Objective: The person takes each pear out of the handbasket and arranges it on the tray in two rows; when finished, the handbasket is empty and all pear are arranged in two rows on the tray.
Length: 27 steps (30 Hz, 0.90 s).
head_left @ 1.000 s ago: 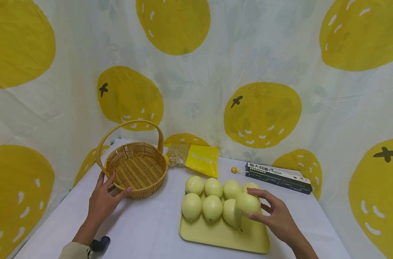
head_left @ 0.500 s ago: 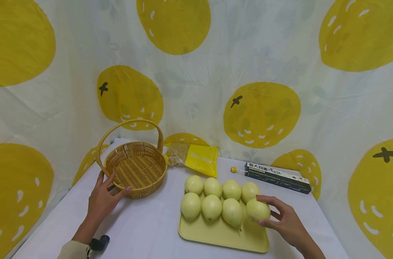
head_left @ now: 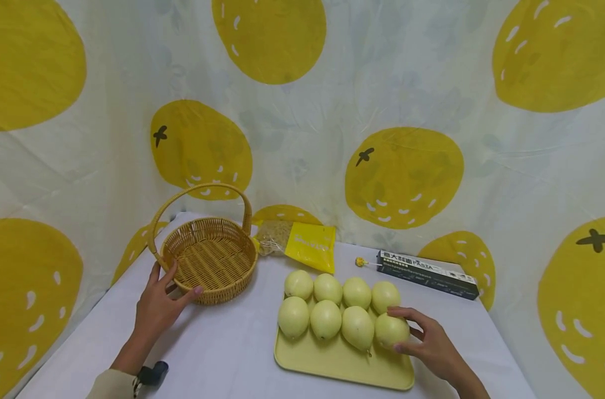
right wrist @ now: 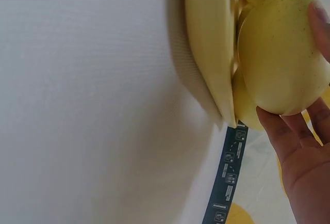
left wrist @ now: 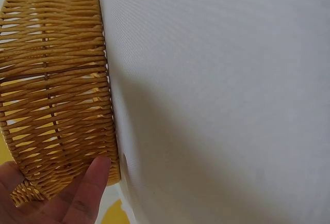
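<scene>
My left hand grips the near left side of a round wicker basket with a tall handle. In the left wrist view the thumb lies against the woven wall. Nothing is seen inside the basket. My right hand holds a pale yellow-green pear between thumb and fingers, at the right end of the front row on a yellow tray. Seen from the right wrist, fingertips meet the lower end of this pear; whether it touches the tray is hidden. Several other pears stand in two rows.
Behind the tray lies a yellow bag of pasta, partly see-through. A dark pasta box lies at the back right, with a small yellow-headed stick by its left end. A fruit-printed curtain encloses the white table.
The pear in my right hand went right, then down into the front row's right end, no longer overlapping its neighbour. My left hand and the basket stay put.
</scene>
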Each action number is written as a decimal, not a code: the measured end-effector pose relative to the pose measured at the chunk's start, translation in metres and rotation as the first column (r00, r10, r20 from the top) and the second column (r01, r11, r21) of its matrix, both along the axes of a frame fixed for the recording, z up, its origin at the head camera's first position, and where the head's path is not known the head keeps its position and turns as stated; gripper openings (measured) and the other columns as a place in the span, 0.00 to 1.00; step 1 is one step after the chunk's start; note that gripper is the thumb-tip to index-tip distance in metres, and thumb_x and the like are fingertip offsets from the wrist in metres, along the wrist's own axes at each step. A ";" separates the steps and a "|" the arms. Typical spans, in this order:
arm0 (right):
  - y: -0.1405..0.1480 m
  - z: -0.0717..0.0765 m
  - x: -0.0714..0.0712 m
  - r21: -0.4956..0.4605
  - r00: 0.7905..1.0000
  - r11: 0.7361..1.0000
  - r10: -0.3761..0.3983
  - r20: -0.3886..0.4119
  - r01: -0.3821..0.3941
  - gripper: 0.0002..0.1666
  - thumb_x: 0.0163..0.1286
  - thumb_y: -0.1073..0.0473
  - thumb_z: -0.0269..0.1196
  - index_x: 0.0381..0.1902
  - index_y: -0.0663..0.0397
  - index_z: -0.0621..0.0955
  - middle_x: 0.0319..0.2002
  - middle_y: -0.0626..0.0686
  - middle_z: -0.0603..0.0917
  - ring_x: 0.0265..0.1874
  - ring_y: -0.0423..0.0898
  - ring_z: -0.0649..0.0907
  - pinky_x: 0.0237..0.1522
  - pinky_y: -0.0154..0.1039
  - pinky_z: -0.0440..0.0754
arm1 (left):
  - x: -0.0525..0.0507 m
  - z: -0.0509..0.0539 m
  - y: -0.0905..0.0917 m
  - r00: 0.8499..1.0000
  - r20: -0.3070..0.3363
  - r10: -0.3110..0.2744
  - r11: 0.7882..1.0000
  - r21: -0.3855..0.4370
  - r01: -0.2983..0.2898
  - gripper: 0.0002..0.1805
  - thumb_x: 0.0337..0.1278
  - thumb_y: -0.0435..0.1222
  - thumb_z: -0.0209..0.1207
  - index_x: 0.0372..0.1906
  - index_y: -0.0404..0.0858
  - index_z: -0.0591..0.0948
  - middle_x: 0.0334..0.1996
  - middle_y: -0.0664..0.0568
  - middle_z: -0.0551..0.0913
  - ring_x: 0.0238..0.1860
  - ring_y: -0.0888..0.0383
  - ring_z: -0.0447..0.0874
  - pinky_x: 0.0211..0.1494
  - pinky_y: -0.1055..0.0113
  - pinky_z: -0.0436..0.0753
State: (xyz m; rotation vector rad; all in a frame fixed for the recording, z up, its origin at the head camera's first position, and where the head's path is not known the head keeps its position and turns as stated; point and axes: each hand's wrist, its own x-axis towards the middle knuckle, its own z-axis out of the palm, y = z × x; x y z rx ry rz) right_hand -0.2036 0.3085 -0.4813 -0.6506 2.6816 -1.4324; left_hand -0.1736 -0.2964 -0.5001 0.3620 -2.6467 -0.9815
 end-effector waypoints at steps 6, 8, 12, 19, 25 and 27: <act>-0.001 -0.004 0.002 0.012 1.000 1.000 -0.008 -0.014 0.008 0.35 0.57 0.56 0.81 0.63 0.47 0.84 0.70 0.57 0.82 0.65 0.16 0.69 0.61 0.23 0.80 | -0.001 0.000 0.001 1.000 0.010 -0.007 1.000 -0.004 0.007 0.63 0.57 0.65 0.71 0.86 0.40 0.54 0.85 0.28 0.38 0.76 0.17 0.59 0.70 0.16 0.63; -0.002 -0.005 0.003 0.002 0.999 1.000 -0.004 -0.032 0.004 0.34 0.57 0.56 0.81 0.62 0.46 0.84 0.69 0.57 0.82 0.66 0.16 0.70 0.63 0.21 0.78 | -0.002 0.000 0.001 1.000 0.016 -0.008 1.000 -0.004 0.008 0.63 0.57 0.65 0.71 0.86 0.41 0.53 0.85 0.28 0.38 0.76 0.16 0.57 0.70 0.15 0.62; -0.003 -0.008 0.005 -0.019 0.997 1.000 -0.006 -0.080 0.005 0.32 0.58 0.57 0.80 0.61 0.46 0.85 0.68 0.58 0.83 0.67 0.18 0.70 0.66 0.18 0.74 | -0.003 0.000 0.000 1.000 0.018 -0.014 1.000 0.006 0.013 0.63 0.57 0.65 0.71 0.86 0.42 0.53 0.86 0.29 0.37 0.77 0.16 0.56 0.70 0.15 0.61; -0.009 -0.005 0.004 0.027 0.994 0.995 -0.096 -0.060 0.098 0.34 0.57 0.54 0.81 0.62 0.44 0.84 0.69 0.56 0.83 0.65 0.14 0.68 0.69 0.28 0.80 | -0.003 -0.001 -0.004 0.999 0.030 -0.022 1.000 0.013 0.022 0.63 0.58 0.64 0.71 0.86 0.40 0.53 0.86 0.29 0.34 0.76 0.16 0.55 0.69 0.15 0.62; -0.015 -0.002 0.006 -0.002 0.984 0.989 -0.149 -0.100 0.150 0.31 0.61 0.55 0.80 0.62 0.49 0.84 0.67 0.58 0.84 0.66 0.15 0.68 0.71 0.20 0.72 | 0.003 -0.004 -0.006 0.997 0.075 -0.037 0.999 0.016 0.036 0.63 0.61 0.65 0.69 0.87 0.41 0.48 0.85 0.30 0.30 0.77 0.15 0.53 0.67 0.13 0.61; -0.018 -0.002 0.006 0.005 0.973 0.982 -0.185 -0.141 0.188 0.28 0.64 0.55 0.78 0.62 0.49 0.84 0.67 0.57 0.84 0.66 0.16 0.68 0.68 0.12 0.64 | 0.004 -0.005 -0.006 0.995 0.093 -0.044 0.999 0.009 0.043 0.63 0.63 0.66 0.66 0.87 0.41 0.45 0.85 0.30 0.28 0.77 0.15 0.52 0.68 0.13 0.61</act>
